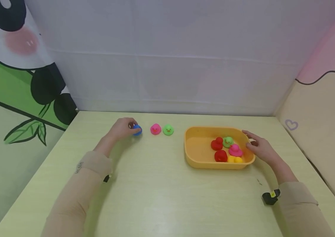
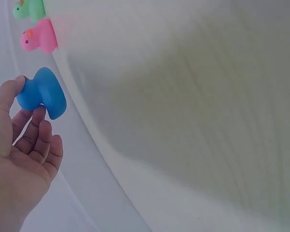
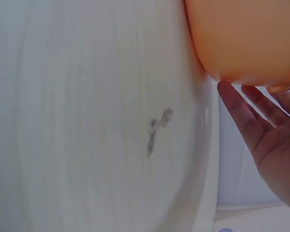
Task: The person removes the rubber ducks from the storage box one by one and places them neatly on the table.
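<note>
Left hand (image 1: pixel 123 127), left of centre in the head view: thumb and fingertips pinch a blue toy (image 2: pixel 41 92). Left wrist view has the toy at upper left, between thumb and fingers, with the other fingers curled below it. Can't tell if its base touches the table (image 1: pixel 155 197).

Just right of it in the head view, near the far edge: pink duck (image 1: pixel 155 129), then green duck (image 1: pixel 168 129) close beside it, both upright, beaks toward the camera.

Right hand (image 1: pixel 260 148), right of centre: holds the right end of the yellow-orange tray (image 1: pixel 198 146) — thumb at the rim, fingertips on the outer wall in the right wrist view. Tray sits on the table right of centre, well apart from the left hand.

Tray contents bunch in its right half: upper red toy (image 1: pixel 216 144), lower red toy (image 1: pixel 221 156), light-green duck (image 1: pixel 227 142), pink toy (image 1: pixel 235 151) and yellow toy (image 1: pixel 234 159) at the near wall.

Black wrist device (image 1: pixel 269 198) by the right sleeve, lower right. Small dark mark (image 1: pixel 259 181) on the tabletop between tray and device. Purple heart (image 1: pixel 291 124) on the right-hand wall.
</note>
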Tool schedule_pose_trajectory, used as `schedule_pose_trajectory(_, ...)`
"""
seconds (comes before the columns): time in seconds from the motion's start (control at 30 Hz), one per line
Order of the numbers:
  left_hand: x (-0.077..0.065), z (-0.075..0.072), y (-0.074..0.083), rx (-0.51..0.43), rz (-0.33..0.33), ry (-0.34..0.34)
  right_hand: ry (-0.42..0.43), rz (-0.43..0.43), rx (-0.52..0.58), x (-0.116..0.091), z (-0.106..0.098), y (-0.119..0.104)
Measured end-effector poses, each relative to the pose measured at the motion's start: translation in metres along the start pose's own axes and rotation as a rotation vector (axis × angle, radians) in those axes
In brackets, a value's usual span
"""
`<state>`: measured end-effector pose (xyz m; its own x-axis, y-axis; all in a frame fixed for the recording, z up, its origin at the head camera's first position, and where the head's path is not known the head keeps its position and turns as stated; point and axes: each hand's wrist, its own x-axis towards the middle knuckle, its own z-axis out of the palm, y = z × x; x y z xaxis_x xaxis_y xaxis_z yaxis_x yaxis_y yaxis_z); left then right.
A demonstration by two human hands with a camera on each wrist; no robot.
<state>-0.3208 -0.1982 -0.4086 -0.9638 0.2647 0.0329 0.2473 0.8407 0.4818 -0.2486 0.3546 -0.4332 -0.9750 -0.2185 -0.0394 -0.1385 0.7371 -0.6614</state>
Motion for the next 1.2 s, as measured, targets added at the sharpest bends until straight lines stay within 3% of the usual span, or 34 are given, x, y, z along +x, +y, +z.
schedule_pose_trajectory(0.5, 0.005, -0.002, 0.009, -0.024, 0.028, 0.018, -0.002, -0.002, 0.006, 0.0, 0.0, 0.001)
schedule_pose_trajectory(1.2, 0.018, 0.014, 0.0, -0.032, 0.08, -0.006, 0.004, 0.007, -0.007, -0.001, 0.0, -0.003)
